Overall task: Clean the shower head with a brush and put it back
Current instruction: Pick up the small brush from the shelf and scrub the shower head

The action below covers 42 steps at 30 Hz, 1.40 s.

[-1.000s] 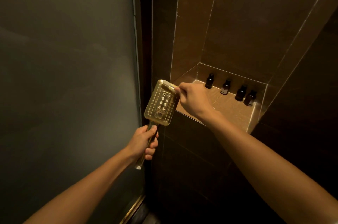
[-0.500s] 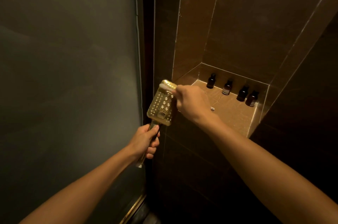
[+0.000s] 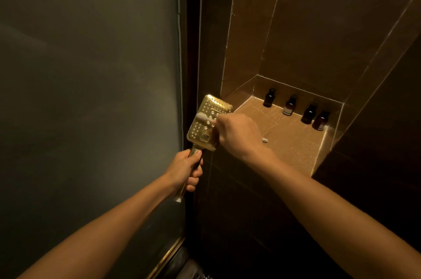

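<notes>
A gold rectangular shower head (image 3: 206,129) with rows of nozzles faces me, held upright in front of the dark tiled wall. My left hand (image 3: 185,170) grips its handle from below. My right hand (image 3: 237,135) is closed on a small brush (image 3: 202,117) whose pale bristles press on the nozzle face in its upper left part. The brush handle is mostly hidden inside my fingers, and my right hand covers the right edge of the shower head.
A tiled niche shelf (image 3: 293,146) sits to the right, with several small dark bottles (image 3: 290,105) along its back and a tiny white object (image 3: 265,140) lying on it. A frosted glass panel (image 3: 91,96) fills the left side.
The brush has moved from the top right corner of the shower head down and left across the nozzle face. The shower head has shifted slightly.
</notes>
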Available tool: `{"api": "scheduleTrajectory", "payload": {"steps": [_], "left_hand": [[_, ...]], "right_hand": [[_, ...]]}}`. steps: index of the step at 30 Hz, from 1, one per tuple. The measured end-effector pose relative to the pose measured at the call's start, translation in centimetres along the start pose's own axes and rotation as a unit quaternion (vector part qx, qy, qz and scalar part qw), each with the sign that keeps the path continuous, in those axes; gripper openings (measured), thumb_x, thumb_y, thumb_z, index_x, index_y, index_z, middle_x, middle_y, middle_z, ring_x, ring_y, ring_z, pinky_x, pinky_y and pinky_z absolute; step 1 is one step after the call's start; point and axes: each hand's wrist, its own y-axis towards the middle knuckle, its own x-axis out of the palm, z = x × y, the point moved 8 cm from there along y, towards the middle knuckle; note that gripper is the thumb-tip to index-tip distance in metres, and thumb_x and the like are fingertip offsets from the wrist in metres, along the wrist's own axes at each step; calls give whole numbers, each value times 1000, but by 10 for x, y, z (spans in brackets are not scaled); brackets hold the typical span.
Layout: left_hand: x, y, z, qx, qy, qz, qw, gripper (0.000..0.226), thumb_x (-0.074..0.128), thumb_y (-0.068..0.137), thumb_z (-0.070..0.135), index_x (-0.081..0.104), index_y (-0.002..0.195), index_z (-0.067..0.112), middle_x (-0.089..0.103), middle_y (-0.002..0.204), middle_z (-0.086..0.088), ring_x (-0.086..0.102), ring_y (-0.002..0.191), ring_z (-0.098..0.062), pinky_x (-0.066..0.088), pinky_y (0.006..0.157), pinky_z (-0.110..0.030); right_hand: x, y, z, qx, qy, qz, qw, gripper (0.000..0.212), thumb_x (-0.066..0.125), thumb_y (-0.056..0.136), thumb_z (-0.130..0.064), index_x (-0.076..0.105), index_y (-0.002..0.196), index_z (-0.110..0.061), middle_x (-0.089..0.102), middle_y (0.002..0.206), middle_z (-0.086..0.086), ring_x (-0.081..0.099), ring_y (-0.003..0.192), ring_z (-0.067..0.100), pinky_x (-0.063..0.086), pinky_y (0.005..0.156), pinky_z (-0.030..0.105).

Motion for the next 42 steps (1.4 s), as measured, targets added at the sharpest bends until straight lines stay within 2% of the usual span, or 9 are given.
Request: {"api": "scheduleTrajectory", "payload": {"steps": [2,6,9,13,16,20,23,33,42], "left_hand": [[0,0,-3,-3,-3,4,1000,27,41,104,34,44,89,12,41,55,-2,31,36,-10,28,35,-17],[-1,2,-2,2,-7,2,1000,28,42,103,35,46,88,12,41,56,-2,32,36,-10,29,35,-18],[-1,1,-2,-7,-23,4,1000,28,41,104,34,45,87,12,40,56,-3,31,36,-10,28,36,-16],[0,2,-3,-8,-25,5,1000,29,40,104,34,46,87,12,39,55,-3,30,36,-10,28,36,-16],[-2,2,-7,-16,-25,9,1000,28,40,104,34,45,87,12,39,54,-3,30,35,-9,28,36,-16],[0,5,-8,-16,-43,8,999,29,40,104,34,45,86,12,40,53,-2,30,33,-9,29,35,-16],[0,5,-9,-22,-55,8,998,28,40,104,33,43,86,12,40,53,-2,31,33,-9,28,35,-16],[-1,8,-5,-14,-71,5,997,29,39,104,33,45,87,11,41,53,-3,32,33,-9,28,34,-16],[-4,6,-4,-11,-75,2,997,29,39,104,33,45,87,11,41,53,-3,32,33,-9,29,34,-16]], "right_hand": [[10,-6,-13,-31,-7,-33,999,18,55,97,-32,56,80,-26,54,74,-7,52,66,11,40,58,28],[0,0,10,49,36,21,998,24,50,100,-33,61,84,-19,56,73,-6,54,67,12,41,58,27],[17,-8,-10,-5,10,-37,999,20,52,99,-34,63,88,-22,56,75,-7,54,68,11,37,57,25],[13,-4,10,54,48,0,997,24,50,99,-33,63,84,-21,57,71,-6,54,65,11,44,58,28],[25,-15,-7,3,15,-52,999,19,51,99,-32,58,83,-24,55,74,-7,53,67,10,38,56,26],[19,-14,9,51,62,-14,997,24,50,99,-33,65,85,-20,62,73,-5,58,65,13,53,61,35],[30,-20,-2,21,45,-61,997,20,52,98,-32,66,89,-21,62,77,-5,58,69,14,54,65,39],[23,-18,16,90,119,-17,989,22,52,99,-32,69,91,-21,62,73,-6,58,66,9,54,63,33],[23,-20,16,72,109,-37,991,20,53,99,-30,70,93,-21,61,72,-6,56,64,7,51,60,30]]}}
